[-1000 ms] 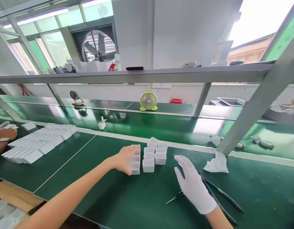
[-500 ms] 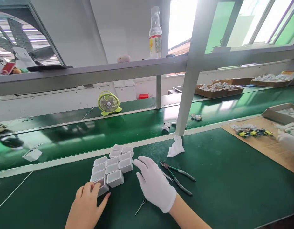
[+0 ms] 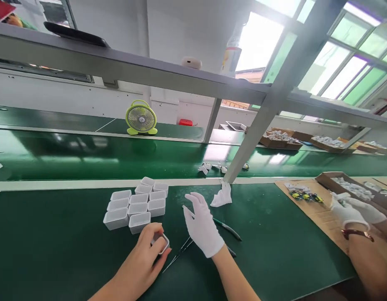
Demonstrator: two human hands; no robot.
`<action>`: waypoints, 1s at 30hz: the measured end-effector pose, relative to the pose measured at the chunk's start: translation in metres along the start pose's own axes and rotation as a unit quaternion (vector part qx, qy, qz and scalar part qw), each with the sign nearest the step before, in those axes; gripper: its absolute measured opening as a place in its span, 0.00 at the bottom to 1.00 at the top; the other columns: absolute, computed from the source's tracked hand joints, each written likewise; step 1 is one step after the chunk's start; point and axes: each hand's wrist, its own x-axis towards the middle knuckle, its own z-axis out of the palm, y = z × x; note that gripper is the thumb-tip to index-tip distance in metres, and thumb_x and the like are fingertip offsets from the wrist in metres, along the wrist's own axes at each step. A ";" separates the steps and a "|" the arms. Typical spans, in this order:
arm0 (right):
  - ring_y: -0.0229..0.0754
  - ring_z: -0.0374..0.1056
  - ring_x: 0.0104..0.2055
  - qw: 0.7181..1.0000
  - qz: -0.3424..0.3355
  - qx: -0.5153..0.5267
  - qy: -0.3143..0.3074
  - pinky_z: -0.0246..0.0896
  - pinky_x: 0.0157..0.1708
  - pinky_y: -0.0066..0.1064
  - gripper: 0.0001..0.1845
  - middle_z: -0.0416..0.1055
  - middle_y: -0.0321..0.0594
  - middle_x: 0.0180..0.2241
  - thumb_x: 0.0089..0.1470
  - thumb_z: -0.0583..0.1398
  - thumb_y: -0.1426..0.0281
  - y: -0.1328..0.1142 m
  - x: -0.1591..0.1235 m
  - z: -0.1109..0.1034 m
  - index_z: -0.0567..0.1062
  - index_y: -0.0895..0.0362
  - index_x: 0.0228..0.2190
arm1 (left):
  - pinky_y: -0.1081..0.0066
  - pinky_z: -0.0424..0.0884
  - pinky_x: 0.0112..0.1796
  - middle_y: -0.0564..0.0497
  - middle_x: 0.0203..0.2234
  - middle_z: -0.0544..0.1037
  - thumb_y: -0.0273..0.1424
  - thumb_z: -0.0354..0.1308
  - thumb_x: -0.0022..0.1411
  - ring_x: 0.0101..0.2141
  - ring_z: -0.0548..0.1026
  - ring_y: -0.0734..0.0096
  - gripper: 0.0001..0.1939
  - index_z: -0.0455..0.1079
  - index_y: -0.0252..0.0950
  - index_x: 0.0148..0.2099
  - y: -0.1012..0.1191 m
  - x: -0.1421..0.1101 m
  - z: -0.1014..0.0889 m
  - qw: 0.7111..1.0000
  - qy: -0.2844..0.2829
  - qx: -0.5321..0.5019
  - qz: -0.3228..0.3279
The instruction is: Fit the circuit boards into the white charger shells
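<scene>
My bare left hand [image 3: 143,259] grips a small white plastic box [image 3: 162,242], lifted just off the green bench to the right of a cluster of several like boxes [image 3: 135,205]. My right hand [image 3: 202,225], in a white glove, hovers open with fingers spread beside it, above a pair of dark-handled pliers [image 3: 227,228] and thin tweezers [image 3: 177,255] lying on the mat.
A crumpled white glove [image 3: 221,196] lies by the slanted metal post [image 3: 259,121]. A co-worker's gloved hands [image 3: 353,209] work at the right over a cardboard sheet [image 3: 319,209] with small parts. A green desk fan [image 3: 140,119] stands behind the conveyor.
The view swung right. My left hand pulled one box away from the cluster towards me. My gloved right hand lifted slightly off the tools.
</scene>
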 end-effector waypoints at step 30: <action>0.46 0.72 0.46 0.985 0.168 0.001 -0.031 0.71 0.48 0.43 0.16 0.74 0.43 0.47 0.67 0.60 0.59 0.123 0.160 0.064 0.75 0.60 0.47 | 0.60 0.85 0.41 0.40 0.55 0.74 0.31 0.56 0.62 0.50 0.79 0.50 0.25 0.63 0.50 0.60 -0.029 -0.023 0.025 0.998 0.025 -0.062 -0.011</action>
